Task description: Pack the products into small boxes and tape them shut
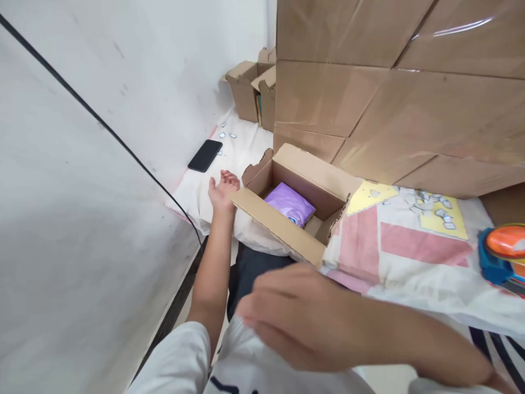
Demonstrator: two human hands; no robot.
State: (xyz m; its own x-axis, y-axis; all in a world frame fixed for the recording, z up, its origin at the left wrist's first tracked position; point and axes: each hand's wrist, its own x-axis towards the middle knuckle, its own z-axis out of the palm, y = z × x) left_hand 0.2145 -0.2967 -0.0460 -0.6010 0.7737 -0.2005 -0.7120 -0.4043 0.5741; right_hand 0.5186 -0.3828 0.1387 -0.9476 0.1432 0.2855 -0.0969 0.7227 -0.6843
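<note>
My left hand (225, 190) rests palm up on the bedding, fingers spread and slightly curled, with nothing in it. It lies just left of an open cardboard box (279, 224). Inside the box is a flat purple packet (290, 203) with a small blue and white mark. My right hand (295, 312) is close to the camera, in front of my body and nearer than the box. Its back faces up, its fingers bend inward and are blurred, and the fingertips and palm are hidden. A black phone (205, 155) lies beyond my left hand.
A large taped cardboard carton (369, 104) stands behind the box. Another small open box (248, 90) sits by the wall (82, 191), along which a black cable (102, 120) runs. The patterned bedding (422, 273) spreads right, towards a blue and orange object (502, 254).
</note>
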